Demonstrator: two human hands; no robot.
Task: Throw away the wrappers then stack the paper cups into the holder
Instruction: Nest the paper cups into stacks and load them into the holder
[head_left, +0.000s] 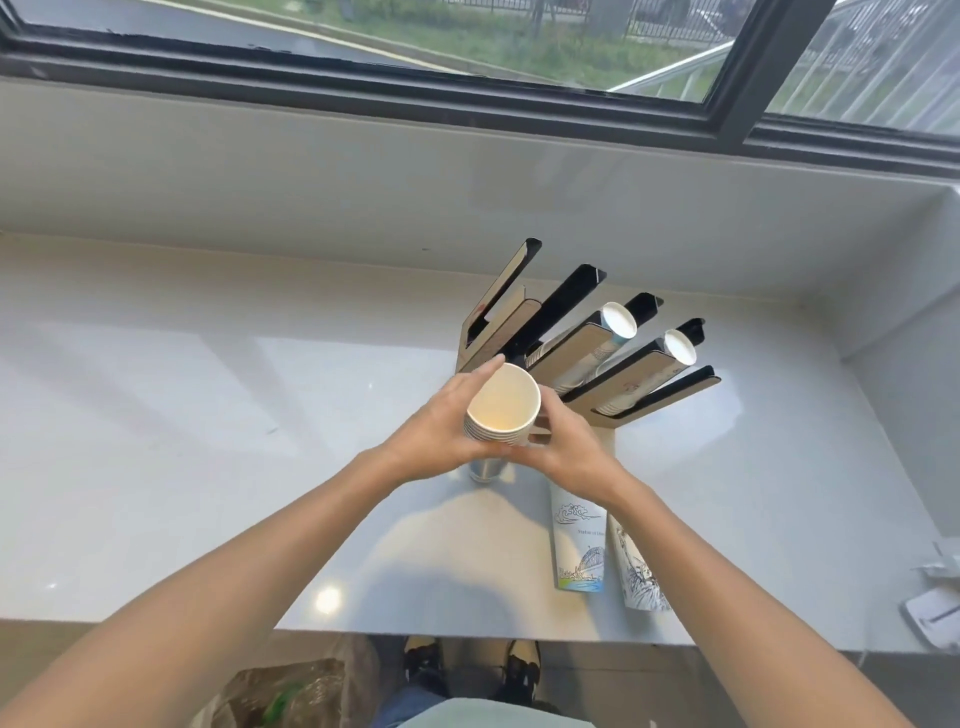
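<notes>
Take the cup holder (571, 358) on the white counter (208, 415) as your landmark; it stands past your hands, its slanted channels fanning up and to the right.

Nearest you, below the counter edge, a bag (280, 691) that may be for rubbish sits by your feet. On the counter, nearer you than the holder, two stacks of printed cups (579, 540) lie on their sides, side by side. Whether a wrapper is on them cannot be told.

Just in front of the holder, both your hands meet around a stack of paper cups (503, 405). Your left hand (436, 436) wraps the left side, fingers curled round the rims; your right hand (566, 447) cups the right side and bottom. Both are pressed closed on the stack. It is held upright with the open mouth facing you: plain cream inside, several rolled white rims nested together, the lower end grey and shiny beneath your hands.

You seem to be on the stacking step. Two channels on the holder's right side already hold cups (618, 322), their white rims showing at the top. The channels on its left look empty. The next move likely calls for tilting the stack to match an empty channel's slope and sliding it in bottom first.
</notes>
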